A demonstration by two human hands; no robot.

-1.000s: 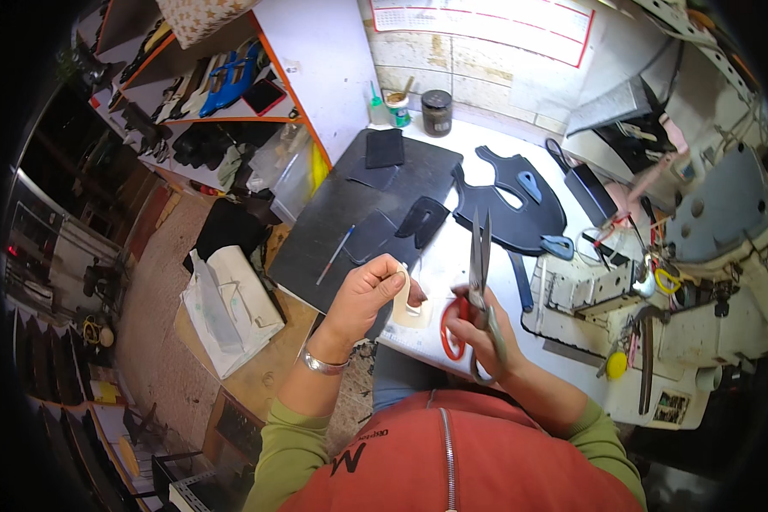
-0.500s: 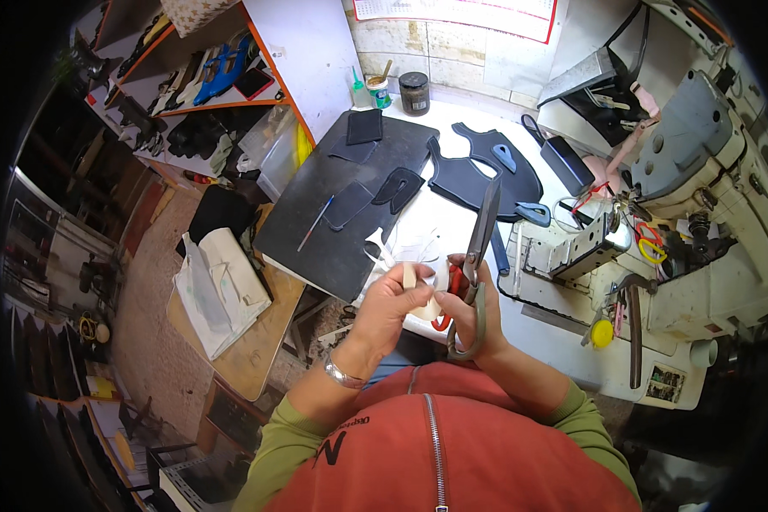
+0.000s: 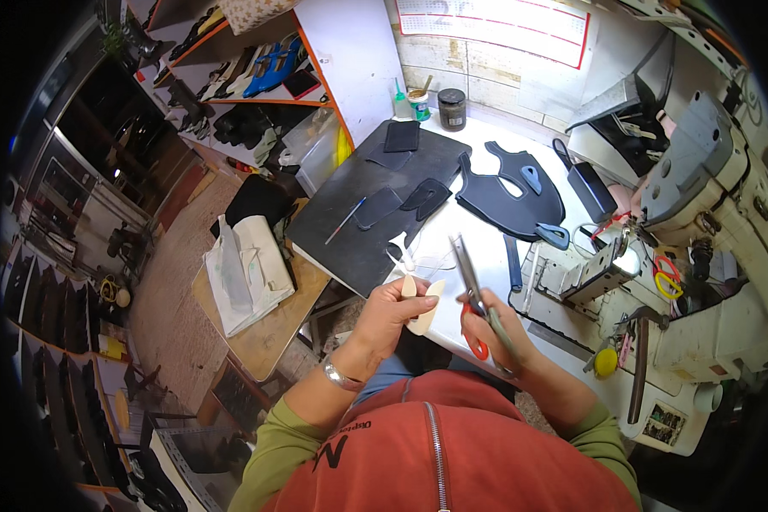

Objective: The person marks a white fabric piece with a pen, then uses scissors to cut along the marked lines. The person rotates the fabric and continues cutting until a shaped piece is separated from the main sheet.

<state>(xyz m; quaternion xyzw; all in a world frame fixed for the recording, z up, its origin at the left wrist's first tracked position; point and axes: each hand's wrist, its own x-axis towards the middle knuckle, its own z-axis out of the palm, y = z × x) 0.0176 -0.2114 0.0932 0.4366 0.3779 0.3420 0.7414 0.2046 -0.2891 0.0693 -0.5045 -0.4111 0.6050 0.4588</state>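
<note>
My left hand (image 3: pixel 388 316) pinches a thin cream-coloured piece (image 3: pixel 426 317) between thumb and fingers. Two narrow, tapered ends of it stand up side by side, and I cannot tell its material. My right hand (image 3: pixel 505 331) is closed round large metal scissors (image 3: pixel 467 268), their blades pointing up and away from me. A red curved part (image 3: pixel 478 343) shows under that hand; whether it belongs to the scissors I cannot make out. The scissors are apart from the cream piece. Just beyond my left hand, a white scrap (image 3: pixel 403 250) and loose threads lie on the white table (image 3: pixel 452 320).
A dark board (image 3: pixel 333 260) on the table bears dark cut pieces, a pen (image 3: pixel 346 220) and a black pad (image 3: pixel 402 136). Black shaped panels (image 3: pixel 508 205) with blue clips lie farther right. A sewing machine (image 3: pixel 708 256) and a hammer (image 3: pixel 638 371) crowd the right side.
My hands have drawn apart, the right one moving right and down with the scissors, away from the cream piece. The whole view has shifted, with the table now farther right.
</note>
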